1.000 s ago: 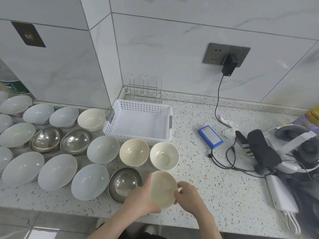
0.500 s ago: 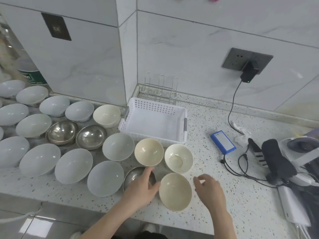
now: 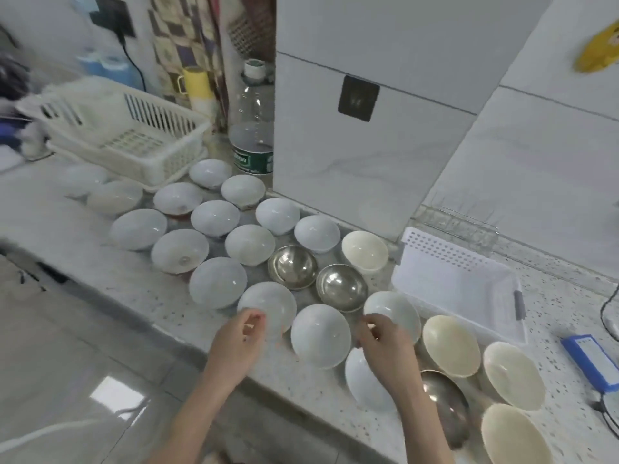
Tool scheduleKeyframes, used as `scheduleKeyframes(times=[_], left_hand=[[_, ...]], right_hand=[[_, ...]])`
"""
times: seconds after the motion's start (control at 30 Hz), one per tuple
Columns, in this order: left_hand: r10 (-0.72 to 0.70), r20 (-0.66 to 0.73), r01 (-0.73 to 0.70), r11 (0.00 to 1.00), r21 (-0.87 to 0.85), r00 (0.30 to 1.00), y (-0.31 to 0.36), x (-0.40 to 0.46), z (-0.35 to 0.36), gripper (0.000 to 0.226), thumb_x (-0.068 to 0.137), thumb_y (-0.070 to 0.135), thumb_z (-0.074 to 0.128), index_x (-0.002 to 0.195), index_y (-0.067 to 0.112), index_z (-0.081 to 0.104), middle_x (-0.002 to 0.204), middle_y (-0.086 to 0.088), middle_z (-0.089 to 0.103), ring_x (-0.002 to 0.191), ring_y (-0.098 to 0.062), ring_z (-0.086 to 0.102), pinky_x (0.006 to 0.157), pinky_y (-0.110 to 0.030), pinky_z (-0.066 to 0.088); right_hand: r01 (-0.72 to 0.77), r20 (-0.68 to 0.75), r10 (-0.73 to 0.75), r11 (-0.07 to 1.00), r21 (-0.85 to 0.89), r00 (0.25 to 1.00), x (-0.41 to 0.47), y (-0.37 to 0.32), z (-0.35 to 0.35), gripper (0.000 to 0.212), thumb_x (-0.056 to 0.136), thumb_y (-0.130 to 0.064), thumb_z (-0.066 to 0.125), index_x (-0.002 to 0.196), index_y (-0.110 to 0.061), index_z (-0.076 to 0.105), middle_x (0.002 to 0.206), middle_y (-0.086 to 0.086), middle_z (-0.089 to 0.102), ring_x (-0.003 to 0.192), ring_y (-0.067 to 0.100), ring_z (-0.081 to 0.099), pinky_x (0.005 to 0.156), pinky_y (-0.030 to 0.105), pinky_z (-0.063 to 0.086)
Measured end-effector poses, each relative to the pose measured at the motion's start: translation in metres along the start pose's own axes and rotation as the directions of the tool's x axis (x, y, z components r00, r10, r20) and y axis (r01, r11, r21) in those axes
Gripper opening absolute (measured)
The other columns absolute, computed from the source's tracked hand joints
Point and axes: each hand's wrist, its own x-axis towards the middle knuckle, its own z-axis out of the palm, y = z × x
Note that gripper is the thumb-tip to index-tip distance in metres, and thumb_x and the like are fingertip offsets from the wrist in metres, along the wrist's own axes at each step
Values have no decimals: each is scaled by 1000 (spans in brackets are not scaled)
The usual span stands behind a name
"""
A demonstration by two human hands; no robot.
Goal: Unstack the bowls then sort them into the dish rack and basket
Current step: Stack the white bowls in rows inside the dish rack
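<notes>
Several pale blue-white bowls, among them one near the edge [image 3: 320,334], stand singly on the speckled counter [image 3: 100,262]. Between them are steel bowls [image 3: 293,266] [image 3: 341,286] and, to the right, cream bowls [image 3: 450,344] [image 3: 516,437]. My left hand [image 3: 239,339] hovers with loosely curled fingers at the front rim of a pale bowl [image 3: 268,304]. My right hand [image 3: 385,343], also loosely curled, hangs between two pale bowls and partly hides another [image 3: 363,380]. Neither hand holds anything. The cream dish rack [image 3: 124,128] is far left, the white basket [image 3: 459,283] right.
A wire holder [image 3: 455,226] stands behind the basket. A large plastic bottle [image 3: 254,128] and a yellow cup [image 3: 197,85] are at the back beside a tiled pillar [image 3: 368,162]. A blue box [image 3: 593,363] lies at far right. The counter edge runs diagonally beneath my arms.
The cream bowl I held a second ago now rests on the counter at near right. Both hands have let go and moved left over the pale bowls; the view has swung left.
</notes>
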Motion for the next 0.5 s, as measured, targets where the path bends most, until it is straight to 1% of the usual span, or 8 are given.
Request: scheduleKeyframes(times=[0.07,0.1,0.17,0.23,0.3,0.37,0.43,0.5], left_hand=[[-34,-61,33,999,-12,998,-26,13,-46,7,97,26,57,94,30,62,96,10,67,90,-9,63,70,-21,43],[-51,-85,51,999,-7,995,-37,19,-68,7,97,24,58,95,27,63,95,8,68,90,-12,64,71,-24,44],[-72,-123,76,997,27,990,-57,30,-110,8,96,18,58,100,18,66,95,2,69,91,-19,64,77,-31,48],[-80,-150,90,994,55,985,-73,38,-149,12,96,14,58,104,13,67,95,-2,69,92,-23,65,84,-35,51],[-81,-179,97,992,82,980,-85,44,-183,11,97,16,57,104,15,66,95,-1,68,91,-20,64,81,-31,48],[-90,-206,112,989,98,974,-97,53,-213,9,98,21,55,103,21,62,93,5,65,90,-15,61,75,-24,43],[-99,-224,129,983,127,970,-109,68,-240,11,99,25,52,107,23,61,93,10,62,90,-12,59,73,-22,42],[-120,-236,154,980,129,964,-122,88,-265,19,100,27,52,115,20,61,99,7,61,95,-12,58,82,-26,44]], right_hand=[[26,81,-26,1000,6,996,-1,-31,47,18,95,-21,52,93,-25,69,68,-8,70,67,-5,62,54,12,41],[35,125,-34,999,-1,992,0,-46,70,18,96,-23,51,96,-25,69,70,-8,71,64,-5,61,53,12,40],[57,211,-50,998,-30,976,-1,-75,112,18,96,-27,49,100,-28,67,73,-10,71,55,-5,58,49,12,36],[83,280,-65,995,-54,958,0,-104,148,20,96,-28,48,103,-27,67,73,-12,70,56,-9,57,49,9,34],[107,340,-82,993,-57,937,1,-130,180,22,96,-27,48,106,-23,68,73,-12,70,64,-8,58,55,9,38],[82,416,-67,996,-19,907,2,-156,207,21,96,-26,49,106,-24,67,76,-10,72,66,-6,59,63,9,42],[12,499,-43,998,65,866,6,-180,234,19,93,-23,51,104,-25,66,75,-8,73,57,-7,56,68,15,44],[-63,564,-22,989,131,826,13,-202,262,19,91,-17,52,104,-21,66,70,-8,71,48,-7,52,61,14,42]])
